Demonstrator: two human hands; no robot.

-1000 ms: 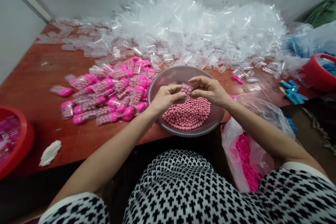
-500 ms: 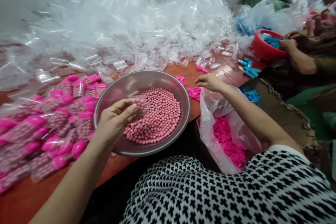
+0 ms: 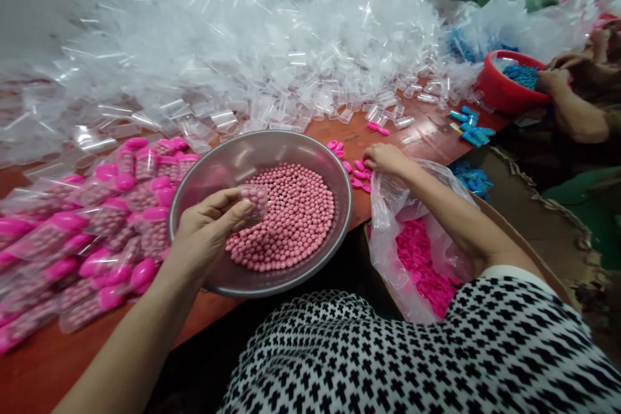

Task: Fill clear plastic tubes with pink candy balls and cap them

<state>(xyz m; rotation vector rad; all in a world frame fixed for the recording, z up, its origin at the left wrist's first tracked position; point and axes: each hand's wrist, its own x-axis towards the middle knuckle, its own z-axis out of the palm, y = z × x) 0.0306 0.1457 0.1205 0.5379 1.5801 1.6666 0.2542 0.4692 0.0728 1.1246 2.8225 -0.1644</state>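
Cloth in a black-and-white cross print (image 3: pixel 412 349) filled the nearest edge. Just beyond it, the left hand (image 3: pixel 204 233) pinched a small clear tube (image 3: pixel 255 197) between thumb and fingers, holding it over the metal bowl (image 3: pixel 233 162). The tube looked full of pink beads (image 3: pixel 291 213) and carried no cap. The bowl held a deep layer of the same beads.

To the right, a plastic bag (image 3: pixel 388 207) of pink caps hung open below the table (image 3: pixel 427 136) edge. The right hand (image 3: pixel 385 158) lay curled over loose pink caps (image 3: pixel 359 176) on the table; whether it gripped one could not be told.

Left of the bowl lay a pile of capped tubes (image 3: pixel 111 207), so a fair share looked done. Farther back, a huge heap of empty tubes (image 3: pixel 242 58) suggested far more remained. At the far right, another person's hand (image 3: pixel 557 81) worked at a red basin (image 3: pixel 499 94).
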